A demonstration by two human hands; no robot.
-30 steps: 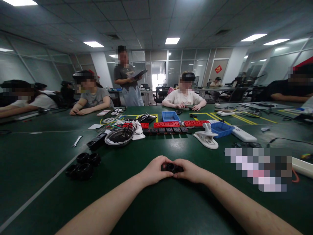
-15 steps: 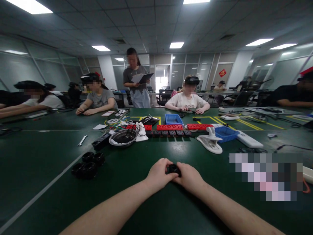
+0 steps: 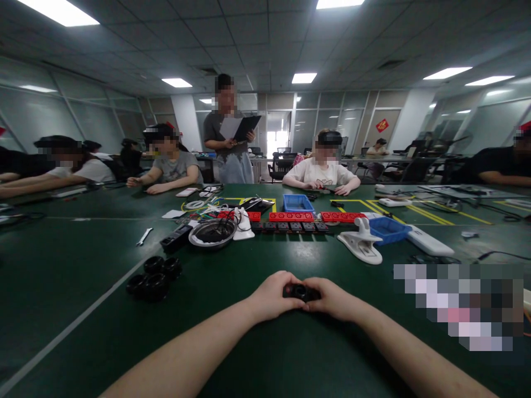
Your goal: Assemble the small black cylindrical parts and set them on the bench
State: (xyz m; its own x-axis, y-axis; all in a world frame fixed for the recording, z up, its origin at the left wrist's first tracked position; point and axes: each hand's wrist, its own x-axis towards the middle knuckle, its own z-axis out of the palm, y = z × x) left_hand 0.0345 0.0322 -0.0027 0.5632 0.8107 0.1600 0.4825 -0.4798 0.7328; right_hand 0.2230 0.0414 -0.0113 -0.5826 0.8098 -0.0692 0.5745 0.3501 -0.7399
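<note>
Both hands meet at lower centre of frame on the green counter (image 3: 265, 354), left hand (image 3: 271, 296) and right hand (image 3: 332, 298) closed around a small black part (image 3: 299, 291) between them, black rings (image 3: 154, 276) well apart at left.

Both forearms stretched forward, left hand (image 3: 271, 296) and right hand (image 3: 334, 298) curled inward, fingertips meeting; wrists low

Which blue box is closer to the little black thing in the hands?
The blue box on the right, beside the white clip stand, is closer to the little black thing. The other blue box sits farther back, behind the red strips.
</note>
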